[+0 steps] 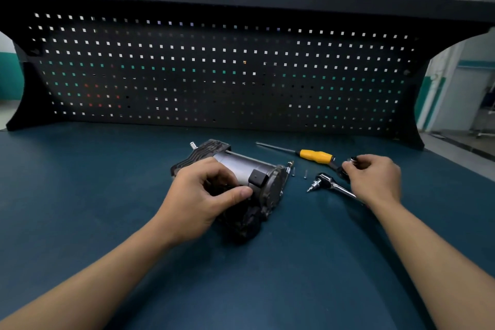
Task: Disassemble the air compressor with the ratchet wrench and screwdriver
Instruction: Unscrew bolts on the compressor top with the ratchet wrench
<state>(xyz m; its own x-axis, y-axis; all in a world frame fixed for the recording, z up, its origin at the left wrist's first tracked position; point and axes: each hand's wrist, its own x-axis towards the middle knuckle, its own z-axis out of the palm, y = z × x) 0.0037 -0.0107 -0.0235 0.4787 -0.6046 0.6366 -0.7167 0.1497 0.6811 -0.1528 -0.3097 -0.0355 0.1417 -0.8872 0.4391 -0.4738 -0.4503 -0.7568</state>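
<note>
Head view: the air compressor (249,167) lies on its side near the middle of the worktop (107,195), closer to the far edge than the near one. Its ribbed black end points to the far left and its round end cap to the right.

The left hand (203,195) grips the compressor from the near side. Its fingers are curled over the top of the body and its thumb is pressed against the dark housing beside the end cap.

The right hand (375,179) is to the right of the compressor, apart from it. Its fingertips are drawn together and pinch a small part (353,160), dark and silver; what kind of part it is cannot be told.

The ratchet wrench (330,185) lies on the worktop between the compressor and the right hand. Its head is toward the compressor and its handle runs under the right wrist.

The screwdriver (313,156), yellow-handled, lies nearer the far edge with its tip pointing left. The butt of its handle is just beside the right fingertips.

Two small screws (305,174) lie loose between the end cap and the wrench head.

A black pegboard (214,75) stands along the far edge.
</note>
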